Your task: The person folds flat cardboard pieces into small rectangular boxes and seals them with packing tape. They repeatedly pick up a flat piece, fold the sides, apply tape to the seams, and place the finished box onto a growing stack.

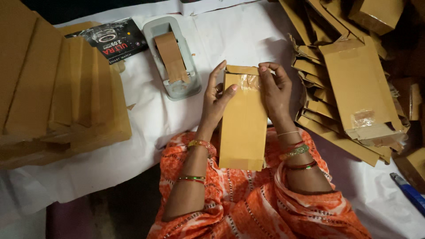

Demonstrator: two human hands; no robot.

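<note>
I hold a long brown cardboard box (242,124) upright over my lap, its far end flap covered with clear tape (249,82). My left hand (216,99) grips its left side, thumb pressed on the tape. My right hand (275,90) grips the right side, fingertips on the top flap edge. A grey tape dispenser (172,57) with brown tape lies on the white sheet (146,128) just left of my left hand.
A row of closed brown boxes (57,93) stands at the left. A heap of flattened brown box blanks (349,84) lies at the right. A black printed carton (110,40) sits at the back. A blue cutter (409,192) lies at the lower right.
</note>
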